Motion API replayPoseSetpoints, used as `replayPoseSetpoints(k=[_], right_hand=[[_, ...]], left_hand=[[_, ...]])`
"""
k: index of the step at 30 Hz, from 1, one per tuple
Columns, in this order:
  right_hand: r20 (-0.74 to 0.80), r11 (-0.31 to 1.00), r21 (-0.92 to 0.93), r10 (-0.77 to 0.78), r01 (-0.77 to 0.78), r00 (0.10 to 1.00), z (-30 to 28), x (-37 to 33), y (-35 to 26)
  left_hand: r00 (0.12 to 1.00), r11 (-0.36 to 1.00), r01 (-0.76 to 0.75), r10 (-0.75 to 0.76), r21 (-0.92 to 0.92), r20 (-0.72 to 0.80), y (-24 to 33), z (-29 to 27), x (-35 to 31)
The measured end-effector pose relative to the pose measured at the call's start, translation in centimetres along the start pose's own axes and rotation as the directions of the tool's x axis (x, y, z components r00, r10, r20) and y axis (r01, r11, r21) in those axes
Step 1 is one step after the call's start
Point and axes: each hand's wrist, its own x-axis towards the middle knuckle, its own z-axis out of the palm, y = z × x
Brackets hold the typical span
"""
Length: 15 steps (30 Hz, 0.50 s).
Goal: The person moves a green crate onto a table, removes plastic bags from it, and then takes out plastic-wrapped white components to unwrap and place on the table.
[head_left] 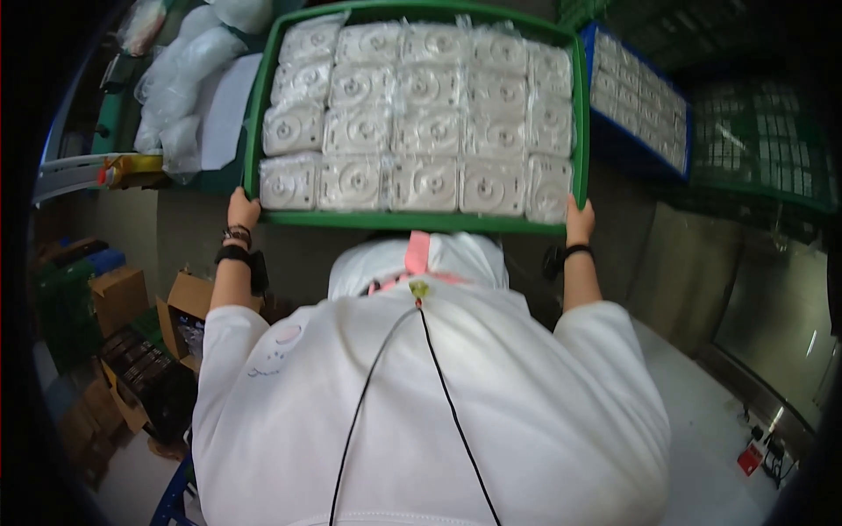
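Note:
In front of me is a wide green plastic crate [412,219], held at both of its near corners. My left hand [244,210] is closed on the near left corner, and my right hand [580,221] grips the near right one. Rows of white square devices in clear plastic bags [424,182] fill the crate, each with a round ring on its face. Parts of the fingers are hidden by the crate's sides.
Left of the crate, a bench carries clear plastic bags [180,83] and a white sheet [230,110]. A blue crate [684,167] of similar devices stands to the right, beside stacked green crates [763,140]. Open cardboard boxes [189,302] sit at lower left; cables [776,456] lie at lower right.

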Motion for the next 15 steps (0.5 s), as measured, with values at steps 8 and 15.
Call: replayPoseSetpoints(k=[8, 15], right_hand=[[-0.163, 0.988, -0.151, -0.047, 0.023, 0.986, 0.5, -1.7, -2.3], [-0.123, 0.966, -0.255, 0.021, -0.052, 0.992, 0.8, -3.3, -4.0]], left_hand=[[0.975, 0.994, 0.105, -0.109, -0.032, -0.192, 3.4, -1.4, -2.1], [0.960, 0.983, 0.110, -0.144, -0.149, -0.241, 3.6, -2.4, -1.8]])
